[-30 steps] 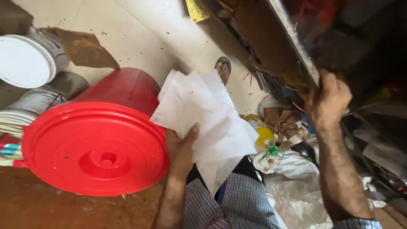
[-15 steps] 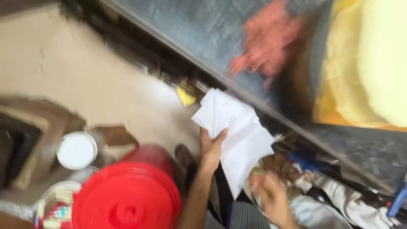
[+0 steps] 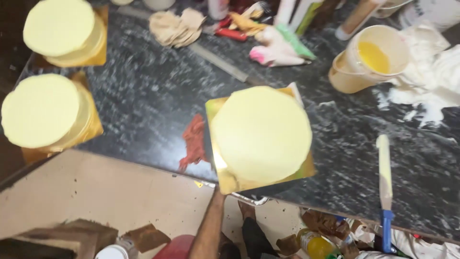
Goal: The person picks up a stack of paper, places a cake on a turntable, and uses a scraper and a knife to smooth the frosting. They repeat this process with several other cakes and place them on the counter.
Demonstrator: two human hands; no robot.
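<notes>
Packaging seen only at the frame edges. Far edge of the dark counter: cluster of tubes and bottles [image 3: 292,9], white, green and brown, lying tilted, labels unreadable in blur. Just near them, pink-and-white piping bags [image 3: 275,50]. Near edge, below the counter: a yellow bottle with a dark cap [image 3: 314,243] among crumpled wrappers. No signs or screens.

Pale yellow round cake [image 3: 261,133] on a gold board [image 3: 225,175] on a dark marble counter [image 3: 143,96]; a forearm [image 3: 208,228] reaches beneath it.
</notes>
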